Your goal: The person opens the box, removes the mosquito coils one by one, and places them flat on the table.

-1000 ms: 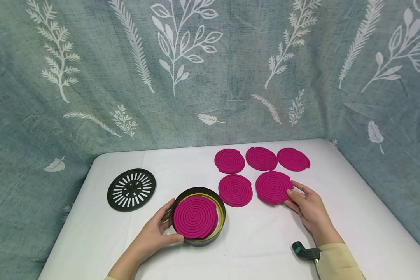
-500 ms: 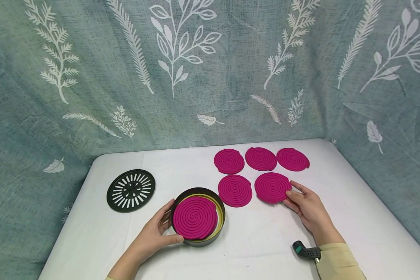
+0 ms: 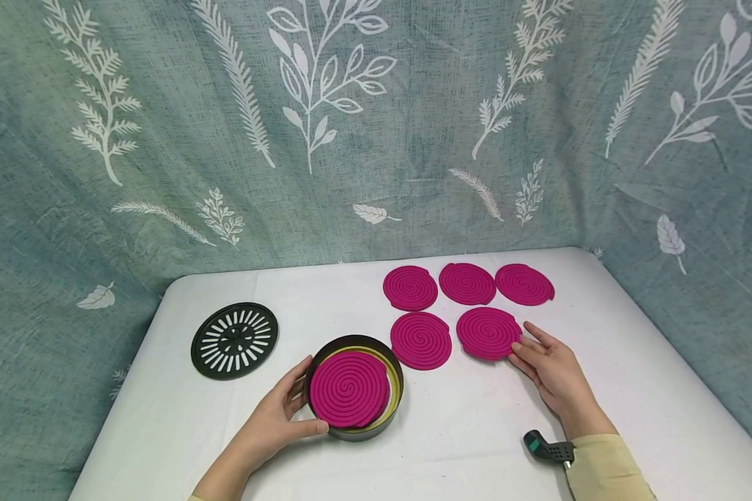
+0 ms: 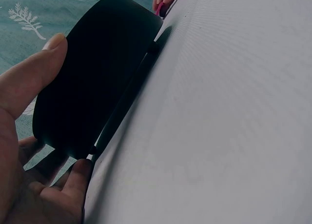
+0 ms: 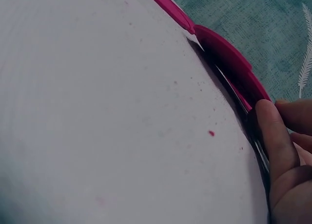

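Note:
In the head view, a dark round tin [image 3: 388, 426] with a yellowish inside stands left of centre on the white table. A magenta spiral mosquito coil [image 3: 349, 388] lies in it. My left hand [image 3: 283, 410] grips the tin's left side, thumb at the front; the left wrist view shows that thumb on the dark wall [image 4: 97, 72]. To the right, my right hand [image 3: 548, 362] pinches the near right edge of another mosquito coil [image 3: 489, 332]. In the right wrist view, this coil [image 5: 234, 58] shows a shadowed gap beneath it.
Next to the held coil lies another coil [image 3: 421, 340]. Behind them, three coils form a back row, with its left coil [image 3: 410, 288] nearest the tin. A black slotted lid [image 3: 235, 341] lies at the left. Patterned green cloth [image 3: 376, 139] hangs behind the table.
The coil in my right hand has shifted very slightly, its near edge now a little farther back. My left hand and the tin have stayed still.

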`<state>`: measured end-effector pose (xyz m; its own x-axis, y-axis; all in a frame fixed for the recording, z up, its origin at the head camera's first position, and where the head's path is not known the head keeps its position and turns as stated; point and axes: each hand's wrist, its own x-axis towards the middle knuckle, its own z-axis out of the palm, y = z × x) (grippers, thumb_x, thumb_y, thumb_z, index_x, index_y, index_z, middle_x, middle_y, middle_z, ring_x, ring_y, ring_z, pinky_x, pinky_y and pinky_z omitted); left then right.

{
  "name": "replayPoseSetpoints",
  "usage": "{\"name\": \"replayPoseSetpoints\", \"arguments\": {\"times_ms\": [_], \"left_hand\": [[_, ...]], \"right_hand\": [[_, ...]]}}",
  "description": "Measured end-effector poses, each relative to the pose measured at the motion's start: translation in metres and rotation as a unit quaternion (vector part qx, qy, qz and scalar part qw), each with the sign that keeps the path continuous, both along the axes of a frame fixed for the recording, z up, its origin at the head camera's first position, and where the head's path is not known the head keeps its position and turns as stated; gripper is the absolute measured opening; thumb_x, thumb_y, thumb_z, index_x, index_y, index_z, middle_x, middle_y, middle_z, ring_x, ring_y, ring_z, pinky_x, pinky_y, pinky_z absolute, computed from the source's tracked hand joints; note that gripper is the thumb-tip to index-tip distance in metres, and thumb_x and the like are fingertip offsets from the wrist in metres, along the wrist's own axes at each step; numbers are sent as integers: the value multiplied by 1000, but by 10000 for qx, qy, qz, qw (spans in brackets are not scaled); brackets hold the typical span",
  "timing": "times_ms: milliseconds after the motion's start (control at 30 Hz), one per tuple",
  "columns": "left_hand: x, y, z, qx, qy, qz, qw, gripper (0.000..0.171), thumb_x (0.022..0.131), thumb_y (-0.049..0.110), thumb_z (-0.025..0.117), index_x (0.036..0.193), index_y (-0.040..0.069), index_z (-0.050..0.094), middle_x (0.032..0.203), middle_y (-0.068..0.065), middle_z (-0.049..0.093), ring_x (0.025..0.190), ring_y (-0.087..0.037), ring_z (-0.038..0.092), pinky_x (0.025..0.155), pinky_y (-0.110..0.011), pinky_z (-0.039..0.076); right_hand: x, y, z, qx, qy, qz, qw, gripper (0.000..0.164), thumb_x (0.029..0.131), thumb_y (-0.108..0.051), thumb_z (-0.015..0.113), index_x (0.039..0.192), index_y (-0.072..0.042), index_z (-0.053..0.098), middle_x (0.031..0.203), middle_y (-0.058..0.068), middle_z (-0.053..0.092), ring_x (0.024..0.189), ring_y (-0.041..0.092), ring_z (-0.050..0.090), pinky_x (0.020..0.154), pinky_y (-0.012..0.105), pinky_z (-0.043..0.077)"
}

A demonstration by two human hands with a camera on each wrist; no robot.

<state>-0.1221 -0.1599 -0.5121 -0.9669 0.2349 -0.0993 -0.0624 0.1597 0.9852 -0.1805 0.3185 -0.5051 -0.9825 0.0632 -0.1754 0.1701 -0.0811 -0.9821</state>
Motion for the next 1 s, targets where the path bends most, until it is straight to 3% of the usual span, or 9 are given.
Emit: {"name": "replayPoseSetpoints", "arguments": {"times_ms": [100, 200, 333, 433, 533, 767, 1000], "left_hand": [[0, 0, 0, 16, 12, -18, 10000, 110, 63, 20, 96, 153, 26, 33, 156, -4, 34, 142, -24, 35, 110, -22, 37], [0, 0, -1, 21, 31, -39, 10000, 110, 63, 19, 95, 153, 26, 33, 156, -4, 34, 142, -24, 35, 111, -22, 37], [-1, 0, -1, 10, 61, -70, 10000, 111, 63, 19, 95, 154, 25, 32, 156, -3, 34, 141, -24, 35, 111, -22, 37], [-1, 0, -2, 10, 74, -92, 9999, 111, 63, 19, 95, 154, 24, 32, 156, -3, 34, 141, -24, 35, 111, -22, 37], [-1, -1, -2, 5, 85, -102, 9999, 110, 64, 19, 95, 154, 26, 32, 156, -3, 34, 141, -24, 36, 111, -22, 37], [-1, -1, -2, -19, 105, -92, 9999, 109, 64, 20, 95, 153, 28, 33, 155, -3, 35, 141, -24, 36, 110, -22, 38], [-1, -2, -3, -13, 86, -100, 9999, 111, 63, 21, 95, 154, 27, 32, 156, -3, 34, 141, -23, 36, 110, -22, 38]], "right_hand": [[1, -1, 2, 41, 5, -53, 10000, 74, 98, -6, 61, 158, -4, 16, 152, 32, 29, 107, 8, 65, 95, 29, 54], [2, -2, 3, 14, -51, -109, 9999, 76, 98, -8, 63, 158, -5, 17, 153, 32, 27, 107, 8, 65, 95, 29, 53], [4, -1, 5, -74, -71, -156, 9998, 78, 96, -12, 67, 157, -4, 19, 149, 24, 41, 108, 8, 64, 96, 30, 53], [6, 1, 6, -169, -20, -146, 9997, 79, 95, -14, 68, 157, -3, 20, 136, 11, 56, 110, 7, 64, 96, 30, 53], [8, 4, 7, -315, 75, -146, 9994, 81, 94, -13, 69, 156, 0, 19, 126, 2, 62, 111, 8, 63, 97, 30, 52], [10, 8, 10, -365, 70, -156, 9992, 84, 94, -16, 70, 157, -3, 16, 129, 5, 60, 112, 12, 64, 97, 30, 52], [10, 12, 10, -460, 183, -145, 9987, 82, 94, -14, 69, 157, -1, 17, 122, 3, 66, 108, 14, 66, 96, 31, 52]]}}
